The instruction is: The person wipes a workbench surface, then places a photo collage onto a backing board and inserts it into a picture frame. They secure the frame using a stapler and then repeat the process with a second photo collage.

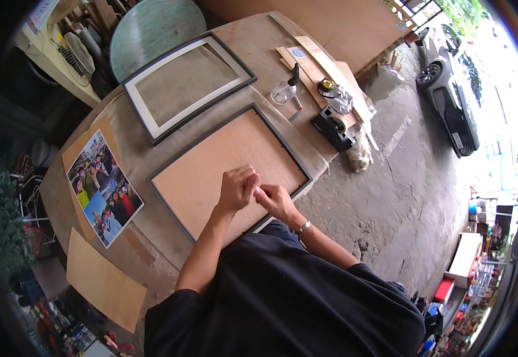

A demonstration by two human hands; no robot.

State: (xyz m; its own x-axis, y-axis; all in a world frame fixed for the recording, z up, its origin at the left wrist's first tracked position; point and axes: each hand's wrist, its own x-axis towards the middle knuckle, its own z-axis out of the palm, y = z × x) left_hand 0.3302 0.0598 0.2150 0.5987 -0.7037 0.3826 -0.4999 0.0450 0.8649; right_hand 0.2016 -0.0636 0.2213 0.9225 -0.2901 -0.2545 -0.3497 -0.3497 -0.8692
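My left hand (239, 186) and my right hand (275, 202) meet over a dark-framed panel (199, 172) with a plain light-brown board, lying on the table nearest me. The left fingers are curled, thumb up, and the right fingers are bent against them. Whatever they hold, if anything, is hidden or too small to name. Behind the panel lies another dark frame with a white mat (146, 102) around a dusty grey centre. To the left, a photo print (101, 184) of several people rests on tan board.
The worn table (116, 268) carries a tan sheet (104, 279), wood strips (303, 74), a clear bottle (283, 93) and a black tape dispenser (330, 131). A round green top (155, 30) and fan (74, 59) stand behind. A dog (360, 156) lies on the concrete; a car (449, 113) is farther right.
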